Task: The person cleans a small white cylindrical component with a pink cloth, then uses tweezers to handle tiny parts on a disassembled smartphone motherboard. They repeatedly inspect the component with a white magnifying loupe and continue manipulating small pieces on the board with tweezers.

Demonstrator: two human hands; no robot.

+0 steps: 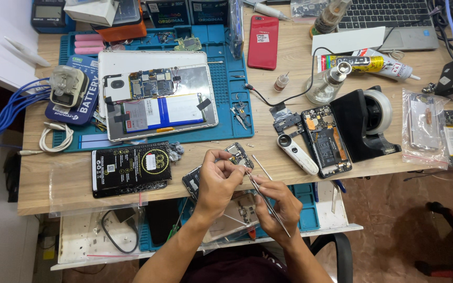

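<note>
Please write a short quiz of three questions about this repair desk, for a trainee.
1. True or false: the right hand holds metal tweezers.
2. What does the left hand hold? A) a red phone B) a small circuit board C) a tape dispenser
3. Fill in: the opened tablet lies on a ____ work mat.

Key: 1 true; 2 B; 3 blue.
</note>
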